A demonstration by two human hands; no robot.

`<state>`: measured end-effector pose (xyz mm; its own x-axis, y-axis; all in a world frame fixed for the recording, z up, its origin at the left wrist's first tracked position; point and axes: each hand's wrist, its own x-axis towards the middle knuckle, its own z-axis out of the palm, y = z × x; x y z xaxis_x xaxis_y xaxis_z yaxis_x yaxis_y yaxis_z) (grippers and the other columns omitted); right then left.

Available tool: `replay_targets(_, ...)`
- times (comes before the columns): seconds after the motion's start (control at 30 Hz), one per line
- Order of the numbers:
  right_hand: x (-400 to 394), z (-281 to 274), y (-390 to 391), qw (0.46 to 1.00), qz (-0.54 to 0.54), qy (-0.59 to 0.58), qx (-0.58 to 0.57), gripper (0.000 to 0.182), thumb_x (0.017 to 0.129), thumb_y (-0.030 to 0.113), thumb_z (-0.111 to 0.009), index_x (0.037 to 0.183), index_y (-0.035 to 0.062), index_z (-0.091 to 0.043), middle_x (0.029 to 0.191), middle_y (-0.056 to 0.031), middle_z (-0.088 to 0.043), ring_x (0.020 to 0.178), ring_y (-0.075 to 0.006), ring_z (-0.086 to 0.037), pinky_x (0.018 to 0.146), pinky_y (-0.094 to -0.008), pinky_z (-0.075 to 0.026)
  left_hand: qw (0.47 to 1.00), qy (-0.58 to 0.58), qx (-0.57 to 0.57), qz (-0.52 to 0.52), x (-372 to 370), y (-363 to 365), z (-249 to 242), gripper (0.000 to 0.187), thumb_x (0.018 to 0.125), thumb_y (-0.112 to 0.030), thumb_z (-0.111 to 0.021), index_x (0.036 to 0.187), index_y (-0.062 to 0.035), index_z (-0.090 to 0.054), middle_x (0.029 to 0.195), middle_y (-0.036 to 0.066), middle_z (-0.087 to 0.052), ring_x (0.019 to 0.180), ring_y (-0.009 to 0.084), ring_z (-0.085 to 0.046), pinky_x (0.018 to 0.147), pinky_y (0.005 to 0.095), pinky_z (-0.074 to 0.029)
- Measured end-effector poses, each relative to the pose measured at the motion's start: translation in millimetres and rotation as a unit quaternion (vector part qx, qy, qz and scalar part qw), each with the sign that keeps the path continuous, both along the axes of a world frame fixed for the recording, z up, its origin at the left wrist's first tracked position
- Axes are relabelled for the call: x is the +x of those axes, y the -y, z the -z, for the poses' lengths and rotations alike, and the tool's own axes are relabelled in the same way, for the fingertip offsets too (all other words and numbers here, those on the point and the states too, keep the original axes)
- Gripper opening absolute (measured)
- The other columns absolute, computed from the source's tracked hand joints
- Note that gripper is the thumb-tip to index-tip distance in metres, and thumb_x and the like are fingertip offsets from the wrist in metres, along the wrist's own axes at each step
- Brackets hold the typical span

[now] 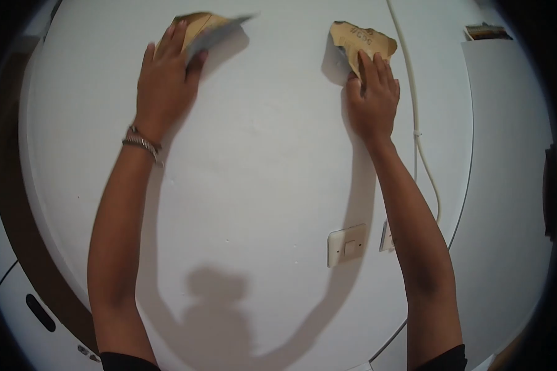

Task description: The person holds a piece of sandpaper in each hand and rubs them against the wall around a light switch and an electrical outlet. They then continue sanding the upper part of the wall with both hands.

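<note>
Both arms reach up along a white wall [260, 179]. At the upper left, my left hand [167, 86] grips a folded piece of sandpaper [203, 26], its tan backing under the fingers and its grey face turned out by the thumb. A bracelet circles that wrist. Higher on the right, my right hand [374, 99] holds a second piece of sandpaper [362, 40] against the wall, fingers over the tan backing, which carries printed markings. A dark grey side shows at its curled left edge.
Below my right hand is a light switch [346, 245], with a socket [387, 237] partly hidden behind the forearm. A pale cable [413, 105] runs down the wall on the right. A brown frame [12, 185] borders the left side, beside a dark oval handle [41, 313].
</note>
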<state>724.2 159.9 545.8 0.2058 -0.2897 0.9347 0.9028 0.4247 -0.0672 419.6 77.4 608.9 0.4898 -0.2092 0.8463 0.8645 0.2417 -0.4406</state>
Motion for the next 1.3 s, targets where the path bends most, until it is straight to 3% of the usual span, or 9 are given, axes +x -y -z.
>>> replay_targets(0.27,2,-2,5,1.000,-0.023,-0.002,-0.018,0.052,0.082,0.026,-0.044,0.133,0.0167,-0.041,0.139,-0.0132,-0.036,0.133,-0.0283,-0.026,0.109,-0.0474,-0.014,0.967,0.223,0.079,0.094,-13,10,-38,0.060,0.092,-0.044,-0.039,0.129,0.0033,-0.038,0.130,0.016,-0.045,0.118,0.0288,-0.045,0.103,0.0496,-0.024)
replay_targets(0.4,4,-6,8,0.997,-0.077,-0.013,0.015,0.054,0.083,0.027,-0.043,0.136,0.0170,-0.038,0.140,-0.0166,-0.034,0.134,-0.0292,-0.025,0.109,-0.0457,-0.014,1.000,0.001,0.015,-0.018,46,1,16,0.041,0.093,-0.036,-0.043,0.134,-0.0325,-0.041,0.142,0.010,-0.034,0.132,0.0246,-0.030,0.107,0.0470,-0.022)
replay_targets(0.53,9,-8,-5,1.000,0.020,-0.007,-0.007,0.049,0.089,0.028,-0.039,0.137,0.0163,-0.038,0.142,-0.0160,-0.033,0.132,-0.0310,-0.028,0.108,-0.0428,-0.017,0.998,0.005,-0.022,0.050,2,24,3,0.037,0.093,-0.031,-0.041,0.120,-0.0087,-0.056,0.141,0.008,-0.036,0.125,0.0251,-0.039,0.105,0.0451,-0.024)
replay_targets(0.57,5,-6,1,1.000,0.022,0.008,-0.007,0.048,0.090,0.031,-0.037,0.136,0.0169,-0.040,0.141,-0.0158,-0.033,0.132,-0.0306,-0.029,0.108,-0.0428,-0.017,0.994,0.051,-0.034,0.089,-32,23,-1,0.057,0.090,-0.038,-0.047,0.132,-0.0006,-0.037,0.137,0.011,-0.041,0.128,0.0265,-0.036,0.104,0.0508,-0.023)
replay_targets(0.87,-66,50,7,0.996,-0.018,-0.065,-0.054,0.053,0.086,0.033,-0.044,0.136,0.0181,-0.038,0.143,-0.0184,-0.028,0.135,-0.0300,-0.022,0.104,-0.0585,-0.015,0.973,0.198,0.026,0.115,-101,38,52,0.052,0.091,-0.041,-0.035,0.127,-0.0049,-0.048,0.143,0.009,-0.032,0.134,0.0233,-0.024,0.110,0.0443,-0.013)
replay_targets(0.93,-117,119,59,0.957,0.097,0.221,-0.163,0.052,0.082,0.039,-0.053,0.132,0.0269,-0.043,0.145,-0.0087,-0.029,0.135,-0.0246,-0.023,0.103,-0.0614,-0.018,0.973,0.209,-0.007,0.092,-99,38,54,0.055,0.091,-0.040,-0.035,0.133,-0.0048,-0.039,0.143,0.012,-0.032,0.135,0.0236,-0.024,0.110,0.0434,-0.012)
replay_targets(1.0,-121,159,81,0.807,-0.083,0.552,-0.190,0.063,0.074,0.040,-0.064,0.132,0.0371,-0.040,0.142,-0.0033,-0.033,0.133,-0.0196,-0.028,0.109,-0.0546,-0.015,0.970,0.196,0.035,0.138,-87,37,51,0.052,0.093,-0.041,-0.033,0.127,-0.0048,-0.047,0.135,0.013,-0.043,0.132,0.0249,-0.029,0.110,0.0426,-0.014)
replay_targets(1.07,-104,136,69,0.735,-0.090,0.648,-0.179,0.068,0.066,0.036,-0.070,0.129,0.0399,-0.043,0.142,0.0032,-0.035,0.133,-0.0145,-0.028,0.110,-0.0532,-0.014,0.966,0.194,0.107,0.134,-69,45,54,0.043,0.082,-0.008,-0.054,0.123,0.0018,-0.046,0.125,0.019,-0.050,0.112,0.0339,-0.048,0.100,0.0412,-0.033)
replay_targets(1.3,-105,42,39,0.995,-0.023,0.085,-0.049,0.042,0.083,0.020,-0.053,0.124,0.0146,-0.051,0.124,-0.0140,-0.051,0.118,-0.0311,-0.044,0.100,-0.0500,-0.025,0.953,0.228,0.078,0.185,-92,46,63,0.051,0.083,-0.012,-0.054,0.129,0.0024,-0.039,0.128,0.021,-0.046,0.117,0.0343,-0.044,0.105,0.0426,-0.027)
